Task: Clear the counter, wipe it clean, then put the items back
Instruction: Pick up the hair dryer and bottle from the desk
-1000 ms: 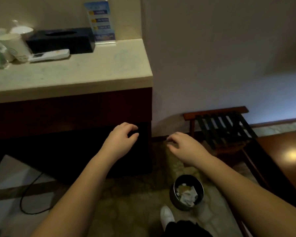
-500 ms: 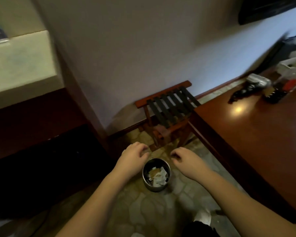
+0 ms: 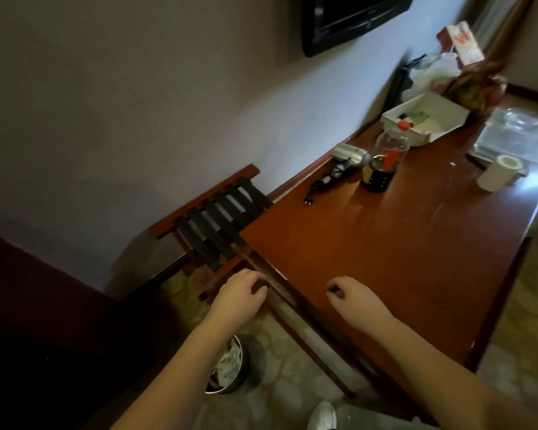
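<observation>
Fingers (image 3: pixel 255 282) of left hand (image 3: pixel 238 297) and right hand (image 3: pixel 353 297) loosely curled, holding nothing, lower centre of frame. Clear red-capped plastic bottle (image 3: pixel 385 158) upright on glossy reddish-brown wooden tabletop (image 3: pixel 385 243), upper right, beside white paper roll (image 3: pixel 499 172).

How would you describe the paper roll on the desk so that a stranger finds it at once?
Start at the long red-brown wooden desk under the wall-mounted screen. Go to its far right edge, past the red-capped bottle. The paper roll lies there on its side, the only plain white cylinder.
</observation>
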### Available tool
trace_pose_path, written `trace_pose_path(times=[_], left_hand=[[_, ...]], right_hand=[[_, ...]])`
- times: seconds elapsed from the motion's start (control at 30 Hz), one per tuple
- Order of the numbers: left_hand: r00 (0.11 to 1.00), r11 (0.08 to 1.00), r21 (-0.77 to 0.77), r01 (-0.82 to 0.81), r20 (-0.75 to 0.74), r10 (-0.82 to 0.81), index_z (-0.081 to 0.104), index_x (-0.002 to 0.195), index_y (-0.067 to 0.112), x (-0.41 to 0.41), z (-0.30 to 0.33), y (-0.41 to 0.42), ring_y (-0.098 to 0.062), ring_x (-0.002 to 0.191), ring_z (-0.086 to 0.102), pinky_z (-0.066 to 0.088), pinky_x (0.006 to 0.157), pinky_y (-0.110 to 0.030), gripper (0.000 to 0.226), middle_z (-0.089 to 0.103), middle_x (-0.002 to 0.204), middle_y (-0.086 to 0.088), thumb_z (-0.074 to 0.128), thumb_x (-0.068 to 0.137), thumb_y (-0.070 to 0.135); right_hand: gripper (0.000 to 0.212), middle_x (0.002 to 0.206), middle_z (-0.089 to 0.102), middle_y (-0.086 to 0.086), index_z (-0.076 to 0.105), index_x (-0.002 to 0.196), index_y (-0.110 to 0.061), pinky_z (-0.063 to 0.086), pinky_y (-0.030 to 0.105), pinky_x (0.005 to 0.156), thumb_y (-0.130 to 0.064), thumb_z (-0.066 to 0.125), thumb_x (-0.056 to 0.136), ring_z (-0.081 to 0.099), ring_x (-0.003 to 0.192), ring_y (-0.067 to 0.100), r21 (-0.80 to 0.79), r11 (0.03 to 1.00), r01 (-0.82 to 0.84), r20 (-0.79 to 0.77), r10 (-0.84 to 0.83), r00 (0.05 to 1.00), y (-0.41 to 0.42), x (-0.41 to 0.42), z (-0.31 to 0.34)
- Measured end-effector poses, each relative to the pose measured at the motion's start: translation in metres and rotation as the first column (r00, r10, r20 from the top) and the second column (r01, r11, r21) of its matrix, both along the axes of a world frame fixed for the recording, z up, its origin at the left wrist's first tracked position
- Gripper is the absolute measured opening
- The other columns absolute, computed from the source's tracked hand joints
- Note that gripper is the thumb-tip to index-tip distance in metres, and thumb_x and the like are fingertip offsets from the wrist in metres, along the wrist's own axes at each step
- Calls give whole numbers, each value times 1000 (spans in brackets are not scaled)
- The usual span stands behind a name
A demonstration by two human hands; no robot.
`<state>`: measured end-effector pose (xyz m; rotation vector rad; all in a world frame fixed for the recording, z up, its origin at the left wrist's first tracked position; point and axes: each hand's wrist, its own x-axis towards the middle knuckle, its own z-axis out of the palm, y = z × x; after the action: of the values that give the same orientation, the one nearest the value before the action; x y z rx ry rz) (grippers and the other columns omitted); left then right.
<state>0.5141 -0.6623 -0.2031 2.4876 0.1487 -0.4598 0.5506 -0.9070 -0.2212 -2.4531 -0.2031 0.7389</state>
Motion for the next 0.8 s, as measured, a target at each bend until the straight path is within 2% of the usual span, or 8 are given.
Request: trace_pose_path(times=[0.13, 0.23, 0.3, 0.43, 0.5, 0.6, 0.73, 0.8], left_hand=[[1000, 1000, 4, 6, 7, -6, 54, 132, 24, 51, 2, -46, -8, 111, 52, 48, 94, -26, 35, 53, 128, 8, 51, 98, 31], [998, 1000, 21, -5, 56, 4, 54, 132, 23, 86, 8, -70, -10, 111, 53, 48, 91, -25, 34, 54, 128, 6, 52, 98, 29], [998, 1000, 32, -2, 67, -1, 54, 132, 23, 112, 14, -82, -7, 105, 53, 46, 82, -21, 34, 54, 128, 5, 53, 98, 28], [998, 999, 41, 22, 59, -25, 52, 133, 23, 165, 23, -94, 1, 78, 52, 41, 61, -13, 36, 58, 123, 5, 53, 97, 27], [998, 999, 33, 23, 55, -24, 52, 133, 22, 189, 26, -96, 0, 74, 54, 45, 59, -15, 36, 59, 112, 8, 53, 97, 26], [998, 1000, 23, 18, 66, -19, 55, 129, 20, 227, 27, -103, -4, 81, 56, 45, 61, -18, 33, 60, 114, 3, 53, 97, 26], [999, 999, -5, 32, 33, -31, 57, 126, 18, 281, 16, -112, -2, 74, 51, 39, 56, -17, 30, 57, 103, 4, 51, 98, 24], [999, 999, -17, 43, -12, -43, 57, 126, 18, 312, 7, -115, -5, 77, 53, 41, 58, -20, 30, 58, 102, 3, 51, 97, 25]], right_hand=[[26, 111, 55, -8, 56, 123, -23, 44, 17, 75, -28, 48, 98, 54, 93, 6, -18, 992, 125, 19, -125, 992, -58, 40, 1], [26, 111, 59, -6, 56, 122, -23, 48, 18, 69, -29, 48, 98, 58, 87, 7, -13, 977, 212, 46, -212, 976, -88, 69, 4], [25, 105, 61, -5, 56, 121, -22, 51, 21, 66, -29, 47, 99, 61, 79, 9, -6, 967, 255, 57, -254, 965, -103, 89, 7], [31, 90, 61, -4, 54, 124, -19, 50, 27, 57, -35, 43, 100, 58, 62, 14, 26, 935, 354, 51, -355, 933, -119, 128, 16], [38, 89, 60, -3, 52, 128, -17, 50, 29, 62, -40, 41, 100, 62, 70, 18, 38, 914, 403, 45, -404, 913, -124, 146, 21], [46, 84, 55, -4, 48, 134, -13, 50, 28, 64, -43, 38, 100, 62, 75, 19, 67, 876, 477, 28, -480, 877, -130, 172, 27], [53, 96, 59, 0, 43, 139, -13, 45, 24, 60, -47, 35, 100, 62, 81, 16, 95, 835, 542, 26, -547, 837, -130, 215, 32], [56, 103, 60, 2, 40, 142, -12, 43, 23, 55, -48, 34, 100, 58, 75, 10, 131, 789, 600, 10, -606, 795, -128, 240, 34]])
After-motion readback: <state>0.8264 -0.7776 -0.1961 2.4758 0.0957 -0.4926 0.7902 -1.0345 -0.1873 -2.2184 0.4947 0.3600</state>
